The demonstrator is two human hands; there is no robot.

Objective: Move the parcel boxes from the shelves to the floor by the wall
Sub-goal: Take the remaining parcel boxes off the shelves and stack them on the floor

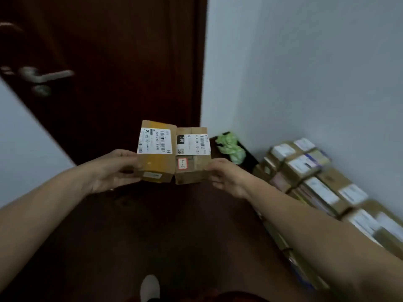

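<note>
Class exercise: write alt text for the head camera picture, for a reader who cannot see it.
Two small parcel boxes, one in the left hand and one in the right hand, are held side by side above a dark floor. More boxes line the right wall, near a dark door.

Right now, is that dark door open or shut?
Cannot tell. The door fills the view with its handle level, but no gap or latch shows.

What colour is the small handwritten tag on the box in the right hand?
White with a red border, seen in the head view.
</note>
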